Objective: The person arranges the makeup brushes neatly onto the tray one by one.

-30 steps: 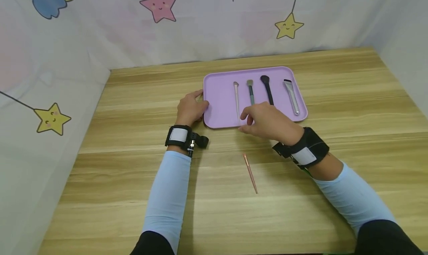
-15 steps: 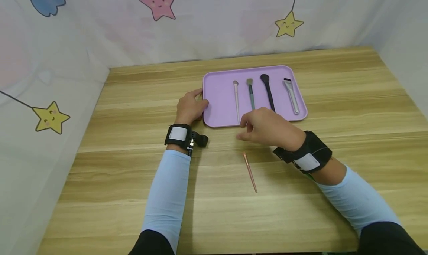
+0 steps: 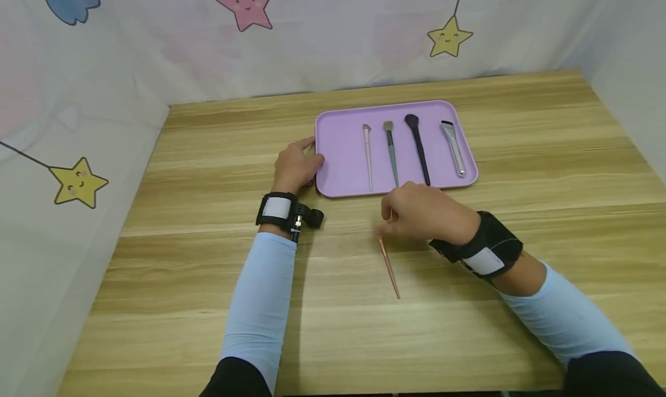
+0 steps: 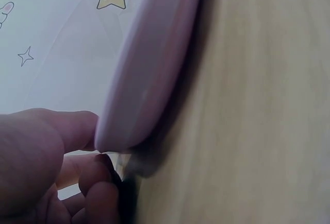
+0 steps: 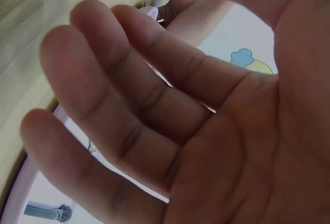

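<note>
A lilac tray (image 3: 340, 154) lies at the table's far middle, bearing a pale slim makeup brush (image 3: 368, 157), a green-handled makeup brush (image 3: 391, 154), a black makeup brush (image 3: 418, 148) and a silver-handled makeup brush (image 3: 454, 148). My left hand (image 3: 295, 169) holds the tray's left edge; the left wrist view shows its rim (image 4: 134, 90) between thumb and fingers. In front of the tray, my right hand (image 3: 426, 212) is over the table, its palm and loosely bent fingers bare of anything in the right wrist view. Just below its fingertips lies a copper makeup brush (image 3: 389, 269).
The wood-grain table (image 3: 208, 304) reaches back to a white curtain (image 3: 322, 44) printed with stars. Another white curtain panel (image 3: 41, 258) borders the left side. Black straps with small cameras sit on both wrists.
My right hand has moved back from the tray toward the copper brush, uncovering the lower handles of the green and black brushes. My left hand stays at the tray's edge.
</note>
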Demonstrator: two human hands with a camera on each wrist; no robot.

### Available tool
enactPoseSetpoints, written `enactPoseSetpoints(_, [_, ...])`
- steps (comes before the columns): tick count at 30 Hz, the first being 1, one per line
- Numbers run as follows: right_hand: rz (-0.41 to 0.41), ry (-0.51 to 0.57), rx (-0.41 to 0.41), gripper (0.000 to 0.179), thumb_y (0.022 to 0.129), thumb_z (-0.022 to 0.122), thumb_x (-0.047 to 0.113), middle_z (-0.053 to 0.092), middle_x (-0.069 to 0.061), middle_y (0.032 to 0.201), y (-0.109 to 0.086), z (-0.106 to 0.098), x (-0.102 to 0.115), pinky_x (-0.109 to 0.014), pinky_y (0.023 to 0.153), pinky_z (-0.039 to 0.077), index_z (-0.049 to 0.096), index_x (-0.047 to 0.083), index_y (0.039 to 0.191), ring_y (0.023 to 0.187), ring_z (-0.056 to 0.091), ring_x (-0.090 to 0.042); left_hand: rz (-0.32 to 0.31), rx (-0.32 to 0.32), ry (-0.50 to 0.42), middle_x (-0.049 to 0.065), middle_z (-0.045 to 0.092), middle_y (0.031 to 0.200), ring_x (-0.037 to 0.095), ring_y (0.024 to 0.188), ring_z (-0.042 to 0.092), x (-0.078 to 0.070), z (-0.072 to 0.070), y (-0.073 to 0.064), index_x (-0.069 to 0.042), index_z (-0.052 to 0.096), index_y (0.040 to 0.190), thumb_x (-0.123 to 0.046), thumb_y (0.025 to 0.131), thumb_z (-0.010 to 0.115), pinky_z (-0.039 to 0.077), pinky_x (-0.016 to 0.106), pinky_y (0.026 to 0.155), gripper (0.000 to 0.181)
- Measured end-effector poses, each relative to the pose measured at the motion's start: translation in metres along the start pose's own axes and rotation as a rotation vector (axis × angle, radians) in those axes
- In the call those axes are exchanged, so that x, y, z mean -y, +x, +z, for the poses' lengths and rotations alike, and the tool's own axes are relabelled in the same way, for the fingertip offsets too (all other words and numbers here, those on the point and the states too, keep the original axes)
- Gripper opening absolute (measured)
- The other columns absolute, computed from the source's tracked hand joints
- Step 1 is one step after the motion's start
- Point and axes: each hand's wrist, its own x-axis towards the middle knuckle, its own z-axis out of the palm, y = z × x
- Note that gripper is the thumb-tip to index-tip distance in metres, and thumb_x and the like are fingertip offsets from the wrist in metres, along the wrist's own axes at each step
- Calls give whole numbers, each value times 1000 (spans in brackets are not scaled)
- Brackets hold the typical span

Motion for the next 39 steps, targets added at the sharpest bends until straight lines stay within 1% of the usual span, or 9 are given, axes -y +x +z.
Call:
enactPoseSetpoints(7, [-25,-51,30,29,85,79,38,65,2,80,-2,2,-1,-35,64,52,73,10,86,70,60,-16,0,0,17,14,64,124,15,55,63,1,1,1,-26,54,149,-25,91,61,51,26,50,58])
enactPoseSetpoints(14, [-36,-58,104,26,84,80,37,62,4,76,-1,7,0,-32,59,47,70,14,77,67,56,-15,-1,1,1,14,65,116,15,53,62,-1,0,-1,-25,53,149,-24,91,61,51,26,48,58])
enactPoseSetpoints(20, [-37,-89,143,28,77,84,39,60,9,69,-2,11,2,-30,56,46,67,21,66,62,54,-12,-1,2,9,13,66,115,14,53,62,0,0,-1,-25,53,149,-24,91,61,50,26,48,59])
enactPoseSetpoints(23, [-43,-101,148,29,75,85,42,59,10,65,-2,13,3,-30,55,45,66,24,63,60,53,-11,-1,2,5,13,67,108,14,52,61,0,0,-1,-26,53,149,-24,91,61,49,26,48,59])
enactPoseSetpoints(27, [-44,-110,150,31,74,85,44,58,11,64,-2,15,5,-30,53,44,65,24,61,59,53,-11,-2,4,-4,11,69,91,14,50,59,-1,0,-1,-25,53,149,-24,90,60,48,26,46,60])
enactPoseSetpoints(30, [-30,-106,164,31,74,85,44,59,10,65,-3,17,8,-31,53,44,64,24,62,61,54,-12,-5,6,-7,10,68,88,14,50,58,-1,0,-1,-25,53,149,-23,90,60,48,26,46,60])
enactPoseSetpoints(33, [-28,-110,173,29,74,84,40,59,8,67,-3,19,11,-32,52,44,63,23,63,62,55,-13,-3,3,-6,11,69,92,14,50,59,-1,0,-2,-25,53,149,-23,90,61,48,26,46,60])
enactPoseSetpoints(36, [-31,-139,166,25,72,82,31,57,8,66,-2,21,11,-32,51,43,61,24,61,62,54,-14,6,-2,7,13,69,110,14,52,61,-1,0,-1,-25,53,149,-24,90,61,49,26,48,59])
enactPoseSetpoints(39, [-32,-155,162,26,72,78,21,51,9,62,0,23,10,-30,49,38,56,23,57,60,49,-12,11,-4,18,13,62,128,14,54,63,0,0,0,-26,54,149,-25,90,60,51,26,49,59])
